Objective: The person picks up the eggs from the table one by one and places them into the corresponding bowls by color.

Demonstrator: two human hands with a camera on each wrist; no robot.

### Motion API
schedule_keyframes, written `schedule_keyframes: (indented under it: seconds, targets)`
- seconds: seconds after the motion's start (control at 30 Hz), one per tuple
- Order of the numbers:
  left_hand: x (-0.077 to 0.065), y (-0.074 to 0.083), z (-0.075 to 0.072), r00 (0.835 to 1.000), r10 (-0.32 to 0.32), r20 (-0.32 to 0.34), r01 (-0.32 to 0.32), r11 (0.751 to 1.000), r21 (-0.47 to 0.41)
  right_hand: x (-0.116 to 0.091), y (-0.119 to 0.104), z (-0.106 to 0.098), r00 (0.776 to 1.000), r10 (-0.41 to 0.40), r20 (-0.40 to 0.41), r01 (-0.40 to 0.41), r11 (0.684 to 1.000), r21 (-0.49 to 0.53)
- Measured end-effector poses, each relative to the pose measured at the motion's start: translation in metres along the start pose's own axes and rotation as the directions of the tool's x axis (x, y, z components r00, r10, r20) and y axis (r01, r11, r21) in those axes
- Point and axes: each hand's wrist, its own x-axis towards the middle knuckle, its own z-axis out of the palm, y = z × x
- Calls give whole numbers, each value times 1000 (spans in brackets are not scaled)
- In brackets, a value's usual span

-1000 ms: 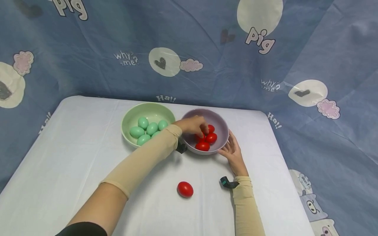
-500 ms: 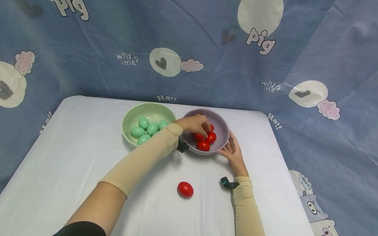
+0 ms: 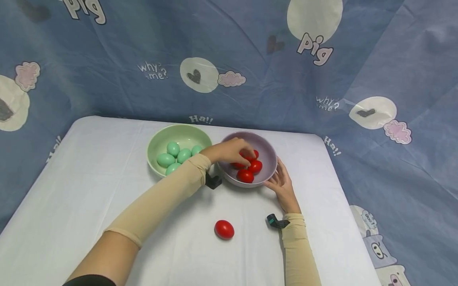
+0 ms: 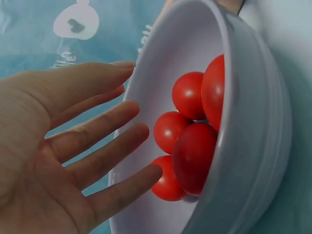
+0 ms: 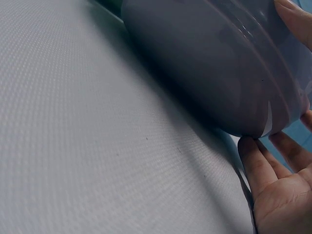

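Note:
My left hand (image 3: 229, 151) hovers over the purple bowl (image 3: 265, 150), its fingers extended and apart. In the left wrist view that hand (image 4: 53, 185) holds nothing, and its fingertips come close to the red eggs (image 4: 195, 158) lying together in the bowl. On the bowl's right side, my right hand (image 3: 285, 190) steadies the wall. The right wrist view shows the thumb on one side and the fingers (image 5: 258, 165) curved against the bowl's outside (image 5: 195, 63). A single red egg (image 3: 224, 229) lies on the white cloth in front.
Left of the purple bowl stands a green bowl (image 3: 154, 139) with several mint-green eggs (image 3: 166, 160). My left forearm crosses over its front rim. Behind the white-covered table (image 3: 89, 178) hangs a blue printed cloth (image 3: 257, 95).
My left hand's fingers have opened and eased apart, and its wrist and forearm have shifted slightly left. My right hand stays against the bowl. The lone red egg has not moved.

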Motion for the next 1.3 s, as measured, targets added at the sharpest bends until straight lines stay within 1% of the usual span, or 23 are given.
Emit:
schedule_keyframes:
  seconds: [0.2, 0.37, 0.47, 0.6, 0.77, 0.83, 0.93, 1.0, 1.07, 1.2, 1.3]
  targets:
    - [-15, 3, 4, 997, 79, -25, -79, 997, 5, 0, 1, 0, 1000, 11, -7, -11, 1000, -1]
    - [-31, 3, 9, 992, 116, -52, -116, 993, -2, 0, 0, 0, 1000, 21, -13, -21, 1000, -3]
    - [-40, 3, 14, 987, 140, -73, -142, 990, -22, 0, 0, 1, 1000, 16, -12, -16, 1000, -9]
    - [-53, 1, 22, 984, 157, -90, -164, 983, -78, 0, -1, 1, 1000, 10, -10, -10, 1000, -17]
    - [-71, 1, 33, 981, 159, -108, -174, 974, -148, 0, 0, 1, 1000, 3, -8, -3, 1000, 0]
    - [-78, 2, 38, 977, 174, -125, -192, 970, -149, 0, 0, 1, 1000, 3, -7, -3, 1000, 3]
    - [-88, 3, 42, 965, 205, -161, -228, 964, -139, 0, 0, 2, 1000, 1, -7, -1, 1000, -2]
    - [-94, 4, 45, 958, 220, -182, -243, 963, -115, 0, -1, 2, 1000, -1, -7, 1, 1000, -6]
    - [-101, 4, 48, 958, 216, -191, -239, 965, -107, 0, -1, 2, 1000, -4, -7, 4, 1000, -13]
    - [-111, 2, 60, 971, 166, -175, -188, 974, -123, 0, 0, 1, 1000, -7, -6, 7, 1000, -20]
    - [-115, -1, 70, 977, 145, -156, -171, 972, -164, 0, 1, 1, 1000, -6, -6, 6, 1000, -21]
